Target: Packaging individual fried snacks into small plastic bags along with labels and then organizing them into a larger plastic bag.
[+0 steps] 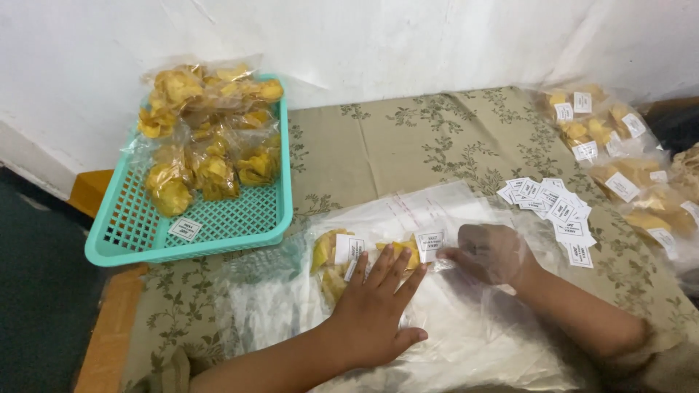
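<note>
A low table draped in an olive cloth with a leafy print [408, 145] stands against a white wall [364, 36]. The left hand [375, 309] lies flat, fingers spread, on a clear plastic bag of yellow chips [342, 255]. The right hand [491, 253], inside a clear bag, pinches a small white paper label [429, 246]. A teal plastic basket [240, 229] sits to the left.

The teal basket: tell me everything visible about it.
The teal basket is a shallow rectangular tray of what looks like plastic, with lattice walls and floor and a smooth rolled rim. It sits at the table's left edge by the white wall, slightly overhanging. Clear bags of yellow chips fill its far half; one small white label lies on its floor. Neither hand touches it.
</note>
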